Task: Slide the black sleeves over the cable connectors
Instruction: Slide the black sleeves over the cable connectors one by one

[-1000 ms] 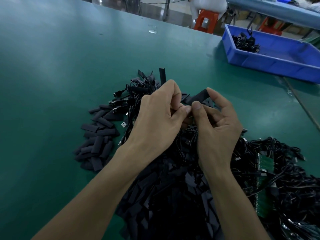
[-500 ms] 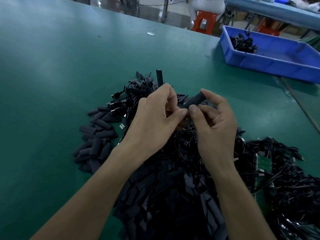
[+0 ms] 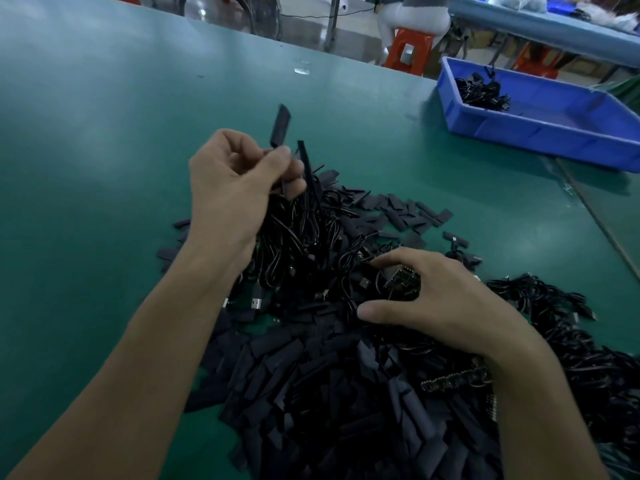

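the hands have parted: left hand [image 3: 232,199] grips sleeved cables [image 3: 304,209], right hand [image 3: 443,306] dropped, fingers spread on the cable pile [image 3: 346,271].

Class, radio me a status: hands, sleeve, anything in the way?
Left hand grips cable bundle, sleeve sticking up. Right hand over small board, grip unclear. Loose sleeves piled beneath.

Dim, soft overhead glare, wide-angle edge distortion

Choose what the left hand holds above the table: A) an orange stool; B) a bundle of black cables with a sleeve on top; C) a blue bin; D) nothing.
B: the left hand grips a bundle of black cables, and one black sleeve stands up above the hand.
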Tool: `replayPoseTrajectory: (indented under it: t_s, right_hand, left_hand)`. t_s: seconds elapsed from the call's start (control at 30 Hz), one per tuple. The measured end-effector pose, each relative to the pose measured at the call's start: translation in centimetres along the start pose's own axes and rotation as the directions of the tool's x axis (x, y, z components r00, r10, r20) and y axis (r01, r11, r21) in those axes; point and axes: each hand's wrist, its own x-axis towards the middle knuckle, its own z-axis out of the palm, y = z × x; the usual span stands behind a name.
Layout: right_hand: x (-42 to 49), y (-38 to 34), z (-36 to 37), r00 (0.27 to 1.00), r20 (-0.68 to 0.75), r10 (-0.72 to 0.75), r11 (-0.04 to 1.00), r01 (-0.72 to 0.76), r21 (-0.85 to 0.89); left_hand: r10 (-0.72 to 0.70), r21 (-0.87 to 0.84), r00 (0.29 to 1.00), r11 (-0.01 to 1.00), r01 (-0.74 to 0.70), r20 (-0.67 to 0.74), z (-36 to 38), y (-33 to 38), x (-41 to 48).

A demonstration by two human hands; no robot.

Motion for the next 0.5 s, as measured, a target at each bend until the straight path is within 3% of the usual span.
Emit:
replayPoseTrajectory:
  t_s: [0.1,0.2,0.3,0.4,0.5]
  right_hand:
    - [0.1,0.1,-0.4,0.998,0.065,0.014,1.0,-0.014,0.002]
    - [0.2,0.2,-0.5,1.0,0.017,0.008,0.99,-0.011,0.143]
    - [0.9,0.2,-0.1,0.984,-0.18,-0.007,0.936,0.07,0.344]
    - [1.6,0.2,0.2,0.907,-0.417,-0.054,0.872,0.247,0.423]
    - [1.9,0.6,0.9,0.876,-0.48,-0.055,0.842,0.299,0.449]
  left_hand:
    - [0.017,0.087,0.997,0.996,-0.01,-0.076,-0.1,-0.7,1.7]
    - [0.155,0.457,0.984,0.884,-0.098,-0.089,0.1,-2.1,3.8]
    - [0.175,0.648,0.983,0.755,-0.101,-0.051,0.6,-3.2,5.1]
    - [0.16,0.745,0.987,0.662,-0.084,-0.032,1.0,-4.1,6.0]
    - [0.128,0.78,0.992,0.618,-0.096,0.02,1.0,-4.4,6.3]
